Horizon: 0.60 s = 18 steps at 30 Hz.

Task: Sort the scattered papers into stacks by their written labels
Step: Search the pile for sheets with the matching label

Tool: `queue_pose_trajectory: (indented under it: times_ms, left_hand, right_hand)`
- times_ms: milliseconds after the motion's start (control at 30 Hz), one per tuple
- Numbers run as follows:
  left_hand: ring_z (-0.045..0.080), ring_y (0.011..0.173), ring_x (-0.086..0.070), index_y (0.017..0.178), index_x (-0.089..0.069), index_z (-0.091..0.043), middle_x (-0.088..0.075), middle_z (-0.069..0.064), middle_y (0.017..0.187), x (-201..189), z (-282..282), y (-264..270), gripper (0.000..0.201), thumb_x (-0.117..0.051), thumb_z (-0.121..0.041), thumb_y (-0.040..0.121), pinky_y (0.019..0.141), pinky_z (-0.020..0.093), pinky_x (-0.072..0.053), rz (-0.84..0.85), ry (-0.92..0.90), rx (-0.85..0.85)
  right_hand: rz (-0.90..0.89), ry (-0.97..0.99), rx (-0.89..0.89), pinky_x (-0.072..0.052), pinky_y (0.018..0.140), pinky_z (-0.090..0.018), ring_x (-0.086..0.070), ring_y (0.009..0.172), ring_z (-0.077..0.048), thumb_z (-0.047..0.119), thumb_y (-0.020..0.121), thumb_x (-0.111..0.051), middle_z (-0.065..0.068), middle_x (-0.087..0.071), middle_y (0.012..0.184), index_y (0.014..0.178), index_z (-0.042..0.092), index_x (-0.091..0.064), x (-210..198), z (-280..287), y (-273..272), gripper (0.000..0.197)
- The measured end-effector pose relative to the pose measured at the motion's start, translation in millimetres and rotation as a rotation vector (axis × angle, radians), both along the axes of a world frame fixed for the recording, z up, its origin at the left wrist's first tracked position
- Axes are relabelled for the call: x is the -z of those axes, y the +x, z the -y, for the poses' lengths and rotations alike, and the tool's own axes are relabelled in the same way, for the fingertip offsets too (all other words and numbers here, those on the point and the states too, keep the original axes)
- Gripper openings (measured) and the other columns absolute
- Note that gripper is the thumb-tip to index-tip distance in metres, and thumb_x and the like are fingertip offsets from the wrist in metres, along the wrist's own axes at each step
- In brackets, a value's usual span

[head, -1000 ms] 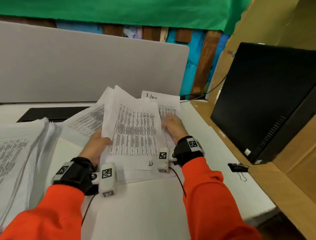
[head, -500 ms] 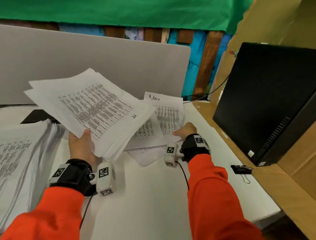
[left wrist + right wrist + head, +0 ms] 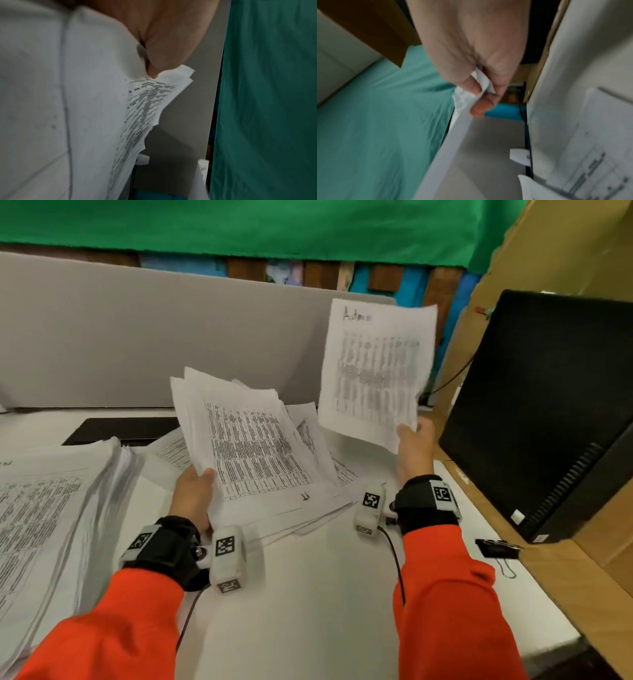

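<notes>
My right hand (image 3: 412, 446) pinches the lower right corner of a printed sheet (image 3: 376, 371) with "Admin" handwritten at its top, held upright in the air. In the right wrist view the thumb and fingers (image 3: 477, 92) clamp that sheet's corner (image 3: 483, 81). My left hand (image 3: 193, 491) grips a sheaf of printed papers (image 3: 253, 446) by the lower left edge, tilted above the table. In the left wrist view the thumb (image 3: 164, 54) presses on the sheaf (image 3: 147, 102). More loose sheets (image 3: 329, 474) lie under the sheaf. A thick stack (image 3: 51, 508) sits at the left.
The white table (image 3: 325, 594) ends at a grey partition (image 3: 137, 337) behind. A black computer case (image 3: 548, 412) stands on a wooden shelf at the right, with a black binder clip (image 3: 496, 549) beside it. A dark flat panel (image 3: 120, 429) lies by the partition.
My right hand has lifted the "Admin" sheet off the table and holds it upright. My left hand has brought the sheaf down and rightward, nearer the loose sheets.
</notes>
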<state>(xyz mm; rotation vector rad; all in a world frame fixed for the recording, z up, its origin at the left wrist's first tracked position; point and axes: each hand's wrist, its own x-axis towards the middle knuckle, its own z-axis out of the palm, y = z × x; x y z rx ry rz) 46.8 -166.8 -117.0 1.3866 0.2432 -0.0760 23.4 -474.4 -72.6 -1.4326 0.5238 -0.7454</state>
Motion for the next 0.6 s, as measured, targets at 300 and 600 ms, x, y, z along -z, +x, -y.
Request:
queue_pose_trajectory:
  times_ms: [300, 600]
  left_hand:
    - [0.032, 0.110, -0.059, 0.134, -0.048, -0.013, -0.059, 0.011, 0.127, 2, -4, 3, 0.042, -0.034, -0.036, 0.101, 0.098, 0.054, -0.045, 0.005, 0.000, -0.002]
    - [0.034, 0.110, -0.058, 0.131, -0.044, -0.013, -0.059, 0.014, 0.126, -4, -5, -1, 0.046, -0.046, 0.008, 0.091, 0.094, 0.050, -0.048, 0.069, 0.026, 0.047]
  right_hand:
    - [-0.575, -0.422, -0.483, -0.052, 0.081, -0.037, -0.059, 0.101, -0.028, 0.002, 0.093, -0.044, -0.014, -0.059, 0.113, 0.119, 0.003, -0.049, 11, -79, 9, 0.027]
    - [-0.544, -0.164, -0.724, -0.058, 0.075, -0.036, -0.065, 0.093, -0.023, 0.020, 0.098, -0.055, -0.013, -0.066, 0.112, 0.132, -0.001, -0.049, 11, -108, 7, 0.040]
